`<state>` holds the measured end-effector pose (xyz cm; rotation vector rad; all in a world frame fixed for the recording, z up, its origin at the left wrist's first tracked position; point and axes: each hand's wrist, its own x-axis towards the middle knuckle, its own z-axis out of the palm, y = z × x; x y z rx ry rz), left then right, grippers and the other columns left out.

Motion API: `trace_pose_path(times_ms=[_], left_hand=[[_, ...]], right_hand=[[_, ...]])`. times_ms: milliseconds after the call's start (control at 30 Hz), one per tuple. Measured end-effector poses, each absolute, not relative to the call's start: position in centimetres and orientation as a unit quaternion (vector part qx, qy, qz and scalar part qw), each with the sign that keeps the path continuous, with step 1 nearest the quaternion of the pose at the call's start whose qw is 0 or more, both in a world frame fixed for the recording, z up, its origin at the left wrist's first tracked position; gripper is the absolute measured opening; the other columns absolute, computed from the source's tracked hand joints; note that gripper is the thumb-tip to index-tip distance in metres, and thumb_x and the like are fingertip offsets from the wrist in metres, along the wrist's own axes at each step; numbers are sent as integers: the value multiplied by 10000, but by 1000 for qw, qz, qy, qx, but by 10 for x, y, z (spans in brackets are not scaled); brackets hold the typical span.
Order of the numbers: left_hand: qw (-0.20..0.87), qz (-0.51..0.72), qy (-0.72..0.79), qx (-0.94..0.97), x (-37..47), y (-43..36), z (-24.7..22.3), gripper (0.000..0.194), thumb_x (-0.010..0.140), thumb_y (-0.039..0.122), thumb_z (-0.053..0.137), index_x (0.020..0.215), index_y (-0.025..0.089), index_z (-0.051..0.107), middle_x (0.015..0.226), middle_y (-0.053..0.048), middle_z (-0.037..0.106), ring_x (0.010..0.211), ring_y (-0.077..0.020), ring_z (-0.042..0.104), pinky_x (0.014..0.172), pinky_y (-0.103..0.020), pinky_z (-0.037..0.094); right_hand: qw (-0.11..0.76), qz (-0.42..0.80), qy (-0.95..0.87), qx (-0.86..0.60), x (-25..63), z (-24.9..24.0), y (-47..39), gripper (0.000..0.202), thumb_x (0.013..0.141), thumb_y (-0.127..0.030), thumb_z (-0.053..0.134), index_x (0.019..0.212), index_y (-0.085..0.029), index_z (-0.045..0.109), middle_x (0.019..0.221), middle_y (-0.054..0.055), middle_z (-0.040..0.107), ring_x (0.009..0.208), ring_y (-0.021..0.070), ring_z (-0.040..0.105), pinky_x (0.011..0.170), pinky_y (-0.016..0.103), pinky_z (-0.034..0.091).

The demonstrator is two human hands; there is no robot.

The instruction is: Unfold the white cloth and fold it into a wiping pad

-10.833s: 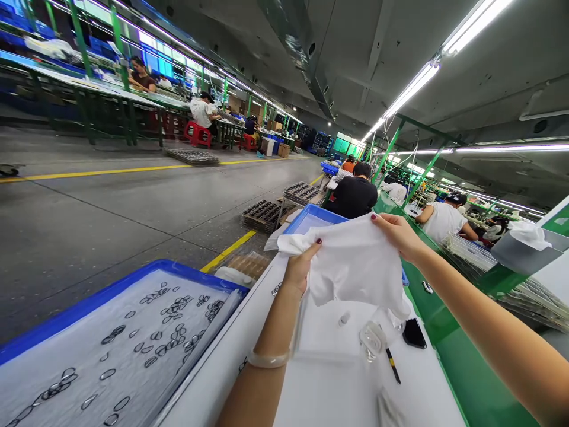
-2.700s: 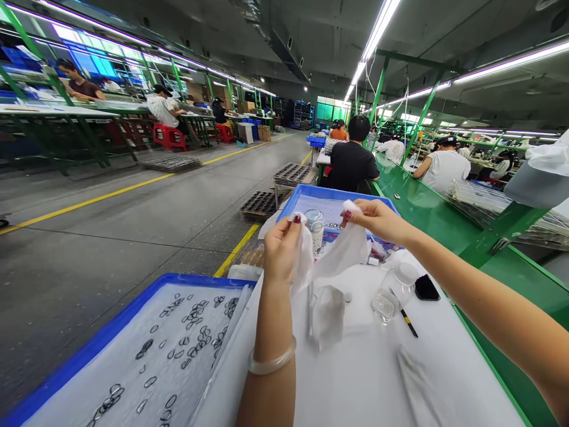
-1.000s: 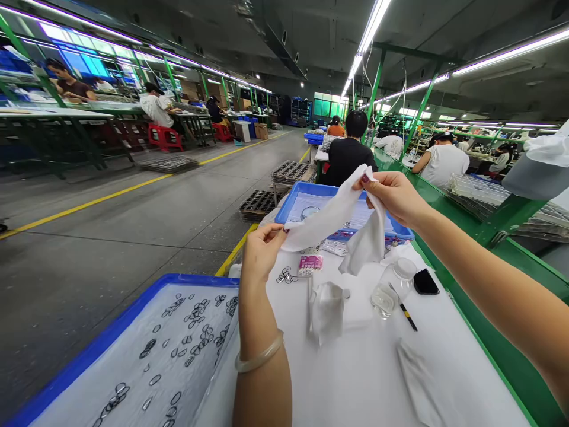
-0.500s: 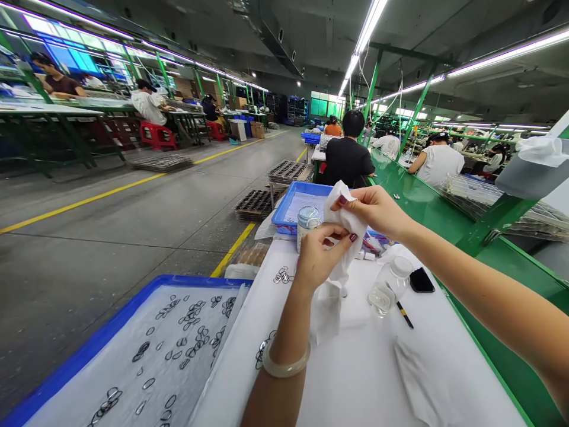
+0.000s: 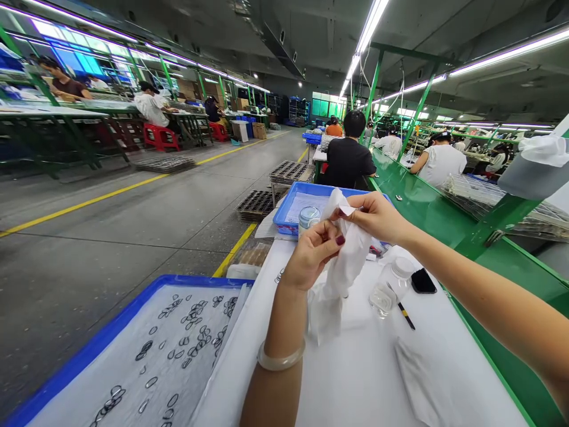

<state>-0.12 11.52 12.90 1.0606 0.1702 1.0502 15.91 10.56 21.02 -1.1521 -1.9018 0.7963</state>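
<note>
Looking down from the head view, both hands meet above the middle of the desk [image 5: 355,379], a white-covered surface with a green edge on the right. The left hand [image 5: 311,258] has its grip closed on a white cloth [image 5: 344,270], thumb and fingers pinched on the fabric near its upper part. The right hand [image 5: 377,216] is clamped on the top corner of the same cloth, fingertips pressed together just above the left hand. The cloth hangs down from the two hands, and its lower end reaches a folded white cloth [image 5: 322,311] lying on the desk. A pale bangle [image 5: 280,360] sits on the left wrist.

Just right of the hanging cloth lies a clear plastic bottle [image 5: 391,287] on its side, with a black pen [image 5: 405,314] beside it and a small black object [image 5: 423,281] near the desk's right edge. Another white cloth [image 5: 422,379] lies toward the near right corner. At the far edge stands a blue tray [image 5: 288,214] with a small jar [image 5: 309,218] before it. Along the left edge, a second blue tray [image 5: 102,341] holds scattered small rings [image 5: 191,314]. A person in a black shirt [image 5: 349,163] sits beyond the far tray.
</note>
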Motion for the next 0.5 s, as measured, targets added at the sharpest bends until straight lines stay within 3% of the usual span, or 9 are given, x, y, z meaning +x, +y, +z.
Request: trace_pose_path(times_ms=[133,200,367,500], left_hand=[[742,419,98,514,-4,115,129,471,606,264,879,990,201,615,769,46,532,474,-24,341,425,-193,216],[722,406,134,544,-1,115,128,530,608,287,877,1074,199,639,774,33,552,508,-43,395,453,-205,253],[624,460,189,603,10,115,125,277,655,359,820,750,156,656,761,-17,578,706,-142,534,654,-279,411],[621,478,146,604,3,117,126,340,665,328,802,580,169,514,746,1,530,726,-133,500,673,-263,392]], right_hand=[[386,281,-753,-453,164,213,105,486,761,-597,694,814,-118,760,775,59,690,680,152,566,623,259,428],[386,261,-760,-453,165,213,105,447,792,-565,675,809,-126,760,775,59,694,690,153,572,626,257,422],[371,236,-775,-454,165,213,104,392,814,-509,657,809,-133,766,786,59,704,719,162,591,636,254,432],[370,233,-769,-466,171,212,105,398,802,-502,660,816,-118,764,757,54,693,658,138,556,575,235,396]])
